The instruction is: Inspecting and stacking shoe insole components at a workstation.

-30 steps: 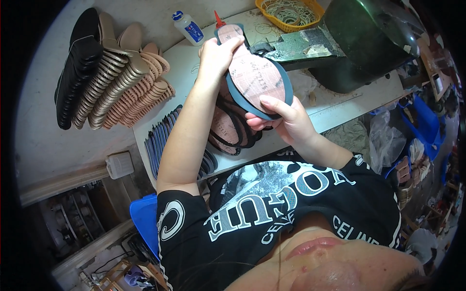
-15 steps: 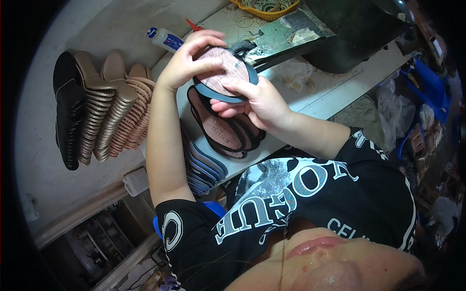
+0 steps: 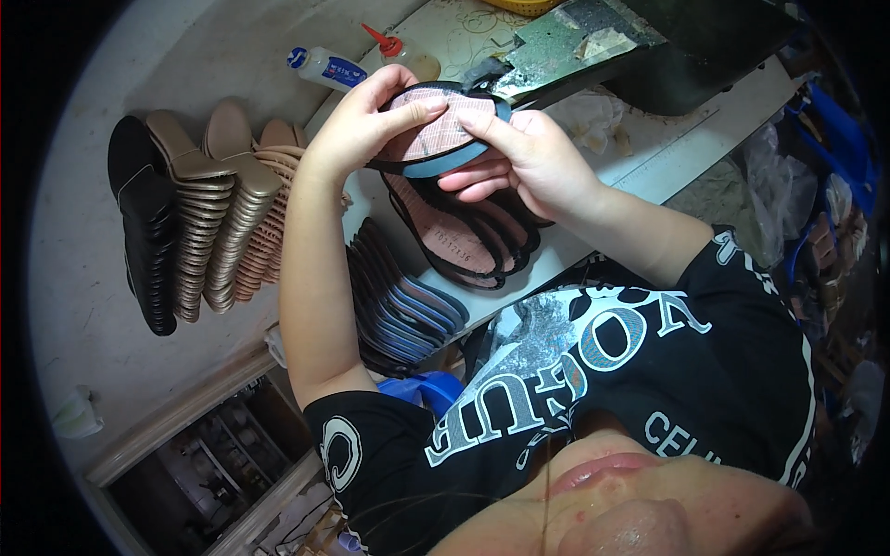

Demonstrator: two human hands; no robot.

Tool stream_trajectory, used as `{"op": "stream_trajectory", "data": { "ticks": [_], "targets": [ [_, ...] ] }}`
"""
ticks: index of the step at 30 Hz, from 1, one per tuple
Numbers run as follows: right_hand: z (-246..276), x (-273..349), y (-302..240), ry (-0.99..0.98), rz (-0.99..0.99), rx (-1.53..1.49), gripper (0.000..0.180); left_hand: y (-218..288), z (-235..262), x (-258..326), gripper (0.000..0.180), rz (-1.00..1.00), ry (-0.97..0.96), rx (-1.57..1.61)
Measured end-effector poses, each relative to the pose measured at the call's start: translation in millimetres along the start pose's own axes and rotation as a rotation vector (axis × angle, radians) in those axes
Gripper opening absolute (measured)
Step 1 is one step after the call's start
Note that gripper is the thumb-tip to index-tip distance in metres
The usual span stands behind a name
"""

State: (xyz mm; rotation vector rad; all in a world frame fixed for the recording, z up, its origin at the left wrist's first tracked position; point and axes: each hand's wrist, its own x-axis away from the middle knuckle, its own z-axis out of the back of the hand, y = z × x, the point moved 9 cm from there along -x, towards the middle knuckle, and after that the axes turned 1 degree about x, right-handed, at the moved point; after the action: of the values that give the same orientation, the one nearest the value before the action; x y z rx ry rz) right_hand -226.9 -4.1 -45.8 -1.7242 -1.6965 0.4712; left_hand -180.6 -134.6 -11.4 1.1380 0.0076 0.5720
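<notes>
Both hands hold a shoe insole point(image 3: 428, 141) with a pink checked face, a black edge and a blue-grey rim. My left hand point(image 3: 371, 125) grips its left side, thumb pressed on the checked face. From the right, my right hand point(image 3: 552, 162) pinches it, thumb on top and fingers curled underneath. The insole's far end is close to the green machine arm point(image 3: 547, 60); whether they touch I cannot tell. Below it on the white table lie several black-edged pink insoles point(image 3: 454, 243), partly covered by the held one and my right hand.
Nested stacks of black, gold and pink insoles point(image 3: 206, 222) stand by the left wall. A blue-edged stack point(image 3: 399, 306) sits at the near table edge. Behind my left hand are a white bottle point(image 3: 326, 69) and a red-tipped bottle point(image 3: 400, 54). A yellow basket point(image 3: 522, 5) is at the back.
My left fingers, raised over the insole before, have come down around its far edge. My right thumb has moved further onto the checked face. The whole view has shifted slightly.
</notes>
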Motion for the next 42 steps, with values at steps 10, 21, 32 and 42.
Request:
{"op": "stream_trajectory", "data": {
  "ticks": [10,21,32,42],
  "targets": [
    [8,-3,-7,-0.019,0.016,0.128,0.042,-11,-12,35,0.034,0.306,0.223,0.327],
    [12,3,-15,-0.022,0.075,0.291,0.037,-14,-33,50,0.042,0.406,0.243,0.381],
    [20,34,-10,-0.152,0.043,0.502,0.025,-1,-58,61,0.052,0.506,0.131,0.428],
    [28,13,-9,-0.212,-0.037,0.431,0.03,-13,-37,61,0.037,0.385,0.41,0.399]
  ]
}}
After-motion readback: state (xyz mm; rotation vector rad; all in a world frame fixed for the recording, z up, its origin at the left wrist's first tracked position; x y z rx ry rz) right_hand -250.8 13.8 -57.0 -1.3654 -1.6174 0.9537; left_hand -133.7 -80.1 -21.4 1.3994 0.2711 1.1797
